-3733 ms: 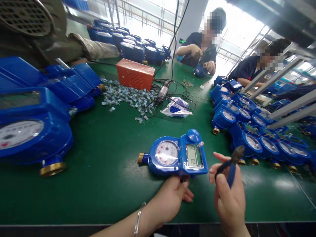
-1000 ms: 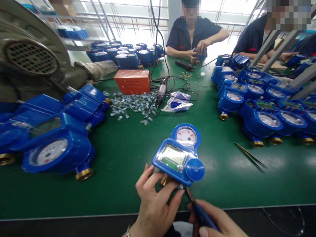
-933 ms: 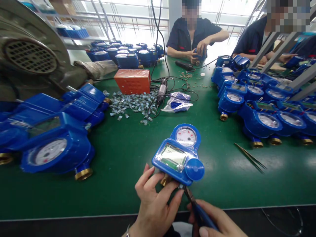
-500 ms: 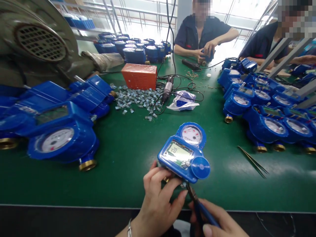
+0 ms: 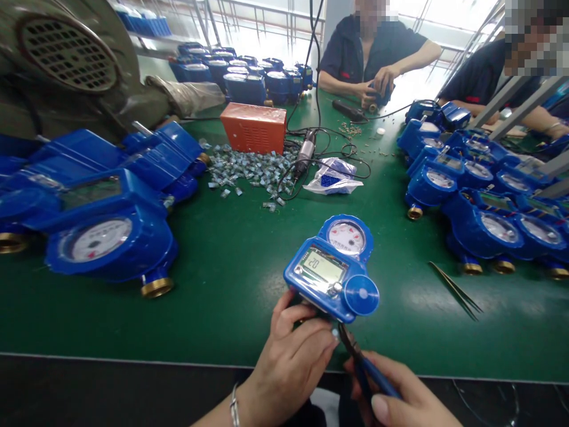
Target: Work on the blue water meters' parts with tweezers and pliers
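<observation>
A blue water meter [image 5: 332,267] with a round dial and a lit display lies on the green table [image 5: 231,273], near its front edge. My left hand [image 5: 291,350] grips the meter's near end, fingers curled under it. My right hand [image 5: 402,397] is closed on blue-handled pliers [image 5: 362,362]. The plier jaws touch the meter's near edge, just below its round blue cap.
Tweezers [image 5: 456,290] lie to the right. Several blue meters are heaped at left [image 5: 98,225] and at right [image 5: 484,196]. An orange box [image 5: 253,127], small metal clips [image 5: 249,172], a corded tool [image 5: 304,157] and a plastic bag [image 5: 331,181] sit further back. Two people work across the table.
The meter was turned from lying sideways to pointing away from me and drawn close. My right hand came down and set the pliers against its near edge.
</observation>
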`<state>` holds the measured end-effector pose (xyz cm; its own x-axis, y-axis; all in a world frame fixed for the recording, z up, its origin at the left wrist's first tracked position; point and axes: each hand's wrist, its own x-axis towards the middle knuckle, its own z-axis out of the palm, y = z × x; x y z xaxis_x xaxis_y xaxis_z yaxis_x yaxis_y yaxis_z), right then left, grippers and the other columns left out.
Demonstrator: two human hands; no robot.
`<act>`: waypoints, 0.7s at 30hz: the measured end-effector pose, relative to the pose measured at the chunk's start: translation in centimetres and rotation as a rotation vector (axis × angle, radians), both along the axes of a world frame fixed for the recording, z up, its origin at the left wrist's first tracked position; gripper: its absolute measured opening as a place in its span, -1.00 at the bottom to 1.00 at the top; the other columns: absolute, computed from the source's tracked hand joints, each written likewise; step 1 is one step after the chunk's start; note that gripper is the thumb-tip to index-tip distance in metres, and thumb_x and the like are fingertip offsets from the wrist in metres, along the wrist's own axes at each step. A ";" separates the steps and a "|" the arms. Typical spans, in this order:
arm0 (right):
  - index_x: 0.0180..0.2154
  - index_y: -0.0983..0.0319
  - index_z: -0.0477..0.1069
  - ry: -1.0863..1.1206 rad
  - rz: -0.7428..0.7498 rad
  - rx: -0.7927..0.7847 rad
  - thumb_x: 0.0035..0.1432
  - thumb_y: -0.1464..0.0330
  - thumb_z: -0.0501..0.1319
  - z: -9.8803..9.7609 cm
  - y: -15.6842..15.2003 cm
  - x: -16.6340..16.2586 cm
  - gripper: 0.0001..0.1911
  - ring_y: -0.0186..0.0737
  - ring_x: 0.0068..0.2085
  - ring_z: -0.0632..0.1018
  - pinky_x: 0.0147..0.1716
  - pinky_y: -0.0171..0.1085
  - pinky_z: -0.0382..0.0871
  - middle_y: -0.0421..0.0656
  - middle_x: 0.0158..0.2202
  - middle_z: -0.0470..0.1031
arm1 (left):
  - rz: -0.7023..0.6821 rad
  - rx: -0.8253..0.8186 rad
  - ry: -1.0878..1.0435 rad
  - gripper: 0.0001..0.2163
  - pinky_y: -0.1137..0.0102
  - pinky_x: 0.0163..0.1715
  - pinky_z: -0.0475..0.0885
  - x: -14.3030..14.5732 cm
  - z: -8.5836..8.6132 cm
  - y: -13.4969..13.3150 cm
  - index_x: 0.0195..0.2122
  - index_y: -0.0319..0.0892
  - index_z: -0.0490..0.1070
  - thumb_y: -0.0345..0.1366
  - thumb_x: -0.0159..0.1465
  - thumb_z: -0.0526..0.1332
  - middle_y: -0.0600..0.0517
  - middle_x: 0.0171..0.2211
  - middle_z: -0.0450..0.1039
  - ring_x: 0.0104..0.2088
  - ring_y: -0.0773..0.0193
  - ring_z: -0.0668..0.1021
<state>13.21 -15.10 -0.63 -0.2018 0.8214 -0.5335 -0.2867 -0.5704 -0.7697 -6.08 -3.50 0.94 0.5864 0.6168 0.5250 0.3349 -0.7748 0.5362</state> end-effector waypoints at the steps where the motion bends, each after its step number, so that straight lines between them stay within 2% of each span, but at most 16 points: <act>1: 0.03 0.27 0.32 -0.035 0.037 -0.011 -0.08 0.05 0.33 0.4 0.3 0.3 -0.31 -0.17 -0.28 0.48 -0.31 -0.25 0.37 -0.05 -0.19 0.44 | -0.013 -0.010 -0.010 -0.83 0.07 0.22 0.01 0.0 -0.1 0.1 -0.30 -0.14 0.42 -0.56 0.17 0.23 0.13 -0.29 0.55 -0.16 0.23 0.40; 4: 0.08 0.27 0.30 -0.175 0.149 -0.054 -0.09 0.03 0.32 2.0 1.2 1.4 -0.26 -0.06 -0.18 0.47 -0.26 -0.18 0.38 0.00 -0.12 0.43 | -0.071 -0.016 -0.033 -0.75 0.10 0.25 -0.02 -0.4 -0.5 0.4 -0.21 -0.16 0.42 -0.63 0.18 0.18 0.10 -0.25 0.55 -0.14 0.27 0.43; 8: 0.06 0.26 0.34 -0.321 0.268 -0.033 -0.07 0.07 0.29 4.3 2.9 2.3 -0.32 0.04 -0.05 0.43 -0.02 -0.10 0.28 -0.02 -0.09 0.46 | -0.155 -0.007 -0.013 -0.69 0.10 0.27 -0.02 -0.9 -0.8 0.5 -0.13 -0.21 0.41 -0.66 0.18 0.13 0.03 -0.19 0.54 -0.08 0.26 0.45; 13: -0.11 0.26 0.45 -0.491 0.458 0.068 -0.02 0.11 0.18 5.1 4.2 2.4 -0.52 0.05 -0.13 0.44 -0.12 -0.10 0.29 -0.04 -0.22 0.49 | -0.177 -0.011 -0.014 -0.73 0.06 0.27 0.00 -0.9 -0.4 0.6 -0.15 -0.21 0.41 -0.62 0.22 0.07 0.00 -0.20 0.55 -0.09 0.25 0.48; 16: -0.14 0.27 0.46 -0.578 0.466 0.087 -0.03 0.16 0.15 4.7 3.7 2.0 -0.56 0.04 -0.12 0.43 -0.09 -0.10 0.27 -0.03 -0.19 0.49 | -0.183 -0.017 -0.022 -0.75 0.09 0.28 -0.04 -0.8 -0.2 0.7 -0.16 -0.21 0.42 -0.60 0.24 0.06 0.01 -0.20 0.54 -0.09 0.26 0.48; 19: -0.13 0.27 0.46 -0.621 0.376 0.048 -0.07 0.19 0.16 4.4 3.1 1.3 -0.54 0.02 -0.11 0.43 -0.07 -0.12 0.27 -0.02 -0.14 0.48 | -0.191 -0.031 -0.021 -0.76 0.10 0.28 -0.05 -0.7 -0.3 0.7 -0.16 -0.22 0.42 -0.61 0.24 0.08 0.02 -0.21 0.54 -0.08 0.26 0.48; 21: -0.18 0.26 0.47 -0.603 0.334 0.050 -0.10 0.21 0.17 4.2 2.9 0.7 -0.58 -0.03 -0.18 0.45 -0.15 -0.18 0.31 -0.06 -0.24 0.50 | -0.189 -0.036 -0.021 -0.75 0.07 0.28 -0.04 -0.8 -0.5 0.7 -0.16 -0.22 0.42 -0.62 0.23 0.08 0.01 -0.20 0.54 -0.07 0.26 0.48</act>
<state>13.95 -12.21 3.58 -0.1281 0.7934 -0.5950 0.3844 -0.5133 -0.7673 -6.84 -2.76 0.43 0.6827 0.5158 0.5176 0.1741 -0.8028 0.5703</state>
